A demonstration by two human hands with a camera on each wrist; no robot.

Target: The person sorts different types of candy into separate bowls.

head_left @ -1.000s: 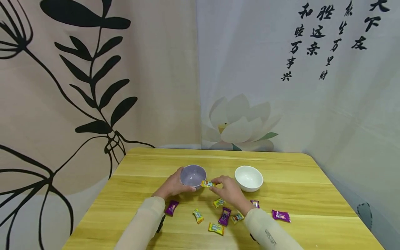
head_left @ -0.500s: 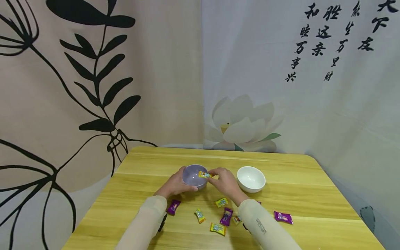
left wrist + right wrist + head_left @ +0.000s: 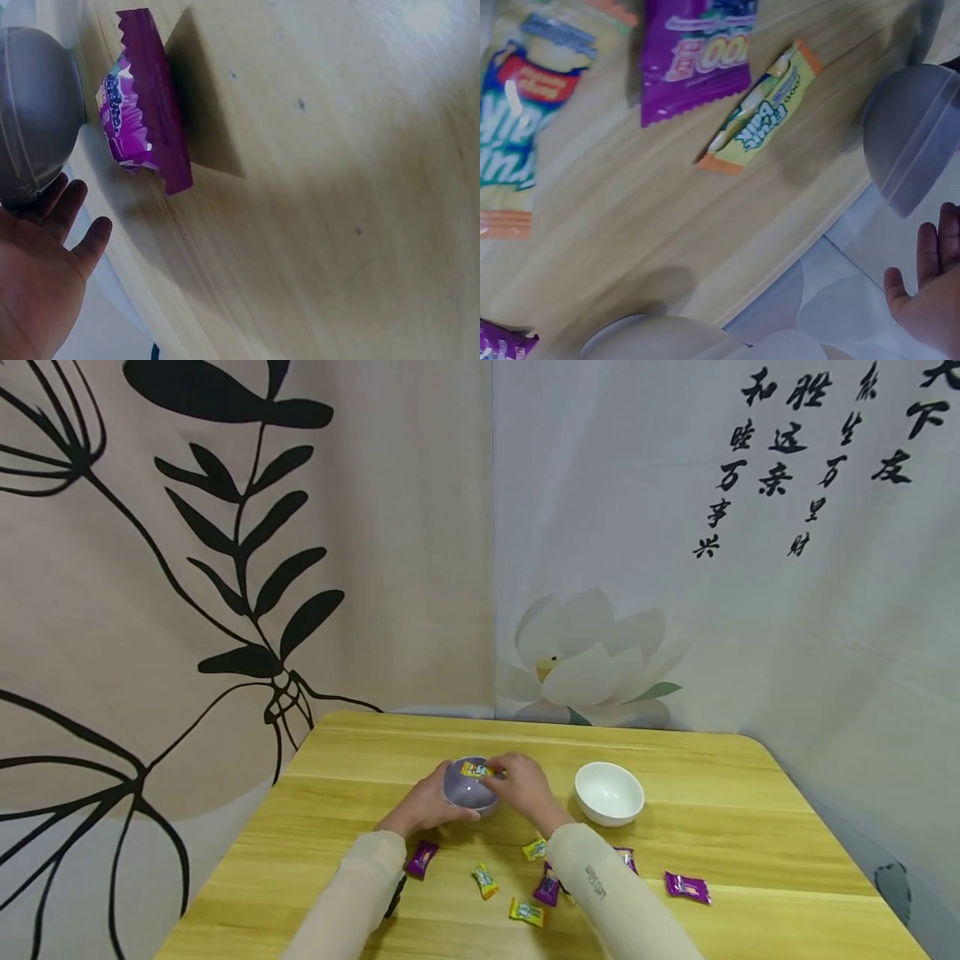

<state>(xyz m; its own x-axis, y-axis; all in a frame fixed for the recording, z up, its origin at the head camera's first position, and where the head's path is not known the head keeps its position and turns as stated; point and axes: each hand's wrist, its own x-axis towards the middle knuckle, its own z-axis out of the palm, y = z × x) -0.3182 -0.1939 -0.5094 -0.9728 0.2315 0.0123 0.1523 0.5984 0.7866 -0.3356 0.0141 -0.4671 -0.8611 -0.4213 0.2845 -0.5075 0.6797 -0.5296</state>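
Observation:
My left hand grips the side of a small purple-grey bowl, its thumb along the near side. Over this bowl, my right hand pinches a yellow-wrapped candy by one end. In the left wrist view the bowl shows at the left edge, with my left hand against its underside. The right wrist view catches part of my right hand below the bowl; the held candy is out of sight there.
A white bowl stands right of my right hand. Purple candies and yellow candies lie scattered on the wooden table in front. Another purple candy lies farther right. My right sleeve partly covers some.
My right hand has carried the yellow candy leftward and away from me, from the bowl's near right rim to above its inside. My left hand keeps its grip on the bowl.

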